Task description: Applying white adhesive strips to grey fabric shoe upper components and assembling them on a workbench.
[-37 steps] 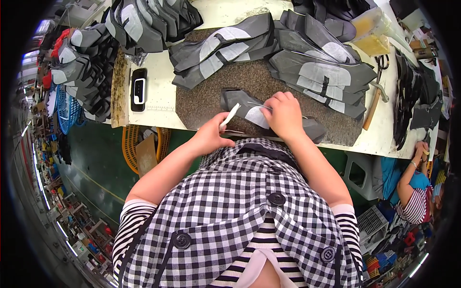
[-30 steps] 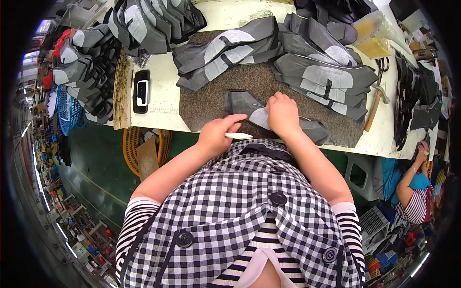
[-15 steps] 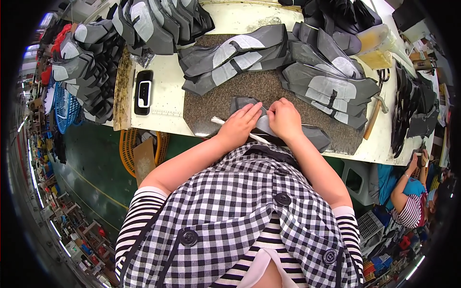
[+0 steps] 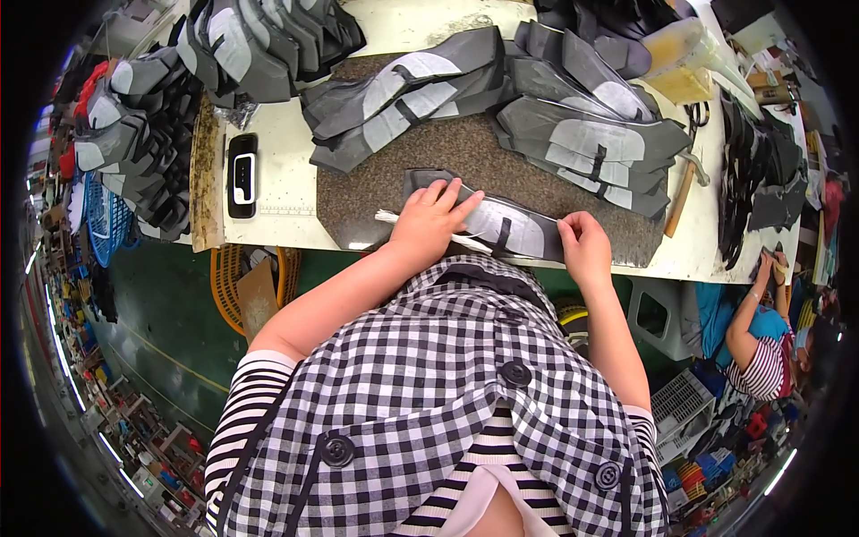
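A curved dark grey panel (image 4: 514,225) with a light grey patch and a small black strip across it lies along the front of the brown speckled board (image 4: 358,201). My left hand (image 4: 434,219) rests on the panel's left part with fingers spread flat. At its right end my right hand (image 4: 583,243) pinches the panel's edge between thumb and fingertips. A bundle of thin white strips (image 4: 386,217) sticks out beside my left hand, mostly hidden under it. Behind the hands, similar panels lie in a left stack (image 4: 412,98) and a right stack (image 4: 595,148).
More panels are heaped at the far left (image 4: 242,45). A black device with a white face (image 4: 242,177) lies on the table's left. Right of the board is a hammer (image 4: 684,192), with black strips (image 4: 738,179) beyond. Another person (image 4: 761,349) works at the right.
My hands have moved apart; the right went right to the panel's end. The panel now lies spread out with its light patch showing. The whole view has shifted slightly.
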Demonstrator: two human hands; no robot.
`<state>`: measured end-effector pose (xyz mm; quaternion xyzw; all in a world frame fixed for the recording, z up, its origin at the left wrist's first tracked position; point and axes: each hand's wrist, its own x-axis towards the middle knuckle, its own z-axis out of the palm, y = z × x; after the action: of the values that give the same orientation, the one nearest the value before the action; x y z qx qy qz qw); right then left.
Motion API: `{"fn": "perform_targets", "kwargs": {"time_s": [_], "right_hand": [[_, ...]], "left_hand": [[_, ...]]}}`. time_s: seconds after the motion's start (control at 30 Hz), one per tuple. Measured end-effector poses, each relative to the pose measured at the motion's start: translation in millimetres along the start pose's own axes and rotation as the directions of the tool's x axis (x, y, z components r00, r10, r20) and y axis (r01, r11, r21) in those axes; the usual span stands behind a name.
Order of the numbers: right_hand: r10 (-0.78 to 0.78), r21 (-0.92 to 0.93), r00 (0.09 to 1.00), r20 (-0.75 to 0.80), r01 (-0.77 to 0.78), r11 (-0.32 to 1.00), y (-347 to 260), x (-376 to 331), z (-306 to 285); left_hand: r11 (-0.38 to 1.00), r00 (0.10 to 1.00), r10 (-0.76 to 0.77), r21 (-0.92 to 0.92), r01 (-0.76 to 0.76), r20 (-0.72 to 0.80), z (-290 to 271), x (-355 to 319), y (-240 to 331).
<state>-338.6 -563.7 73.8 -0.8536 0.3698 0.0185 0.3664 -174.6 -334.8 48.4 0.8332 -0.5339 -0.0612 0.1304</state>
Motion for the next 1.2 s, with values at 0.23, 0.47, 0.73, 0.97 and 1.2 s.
{"fn": "perform_targets", "kwargs": {"time_s": [0.23,0.47,0.73,0.97,1.2], "right_hand": [[0.016,0.007,1.0,-0.027,-0.016,1.0,11,3,9],[0.133,0.014,0.99,-0.044,-0.133,0.991,11,11,4],[-0.334,0.088,0.939,-0.085,0.341,0.936,-9,-12,17],[-0.624,-0.084,0.773,0.113,0.633,0.769,-70,-8,4],[-0.684,-0.435,0.725,-0.082,0.592,0.679,-117,49,-115]], "left_hand": [[1.0,0.998,0.012,0.01,-0.013,0.062,-12,3,5],[0.999,0.985,-0.047,-0.015,0.05,0.169,-21,11,15],[0.821,0.974,-0.225,-0.533,0.204,0.026,-25,-11,-5],[0.476,0.788,-0.615,-0.809,0.345,-0.025,-65,-5,-21],[0.738,0.772,-0.557,-0.609,0.291,-0.306,-89,-3,-73]]}}
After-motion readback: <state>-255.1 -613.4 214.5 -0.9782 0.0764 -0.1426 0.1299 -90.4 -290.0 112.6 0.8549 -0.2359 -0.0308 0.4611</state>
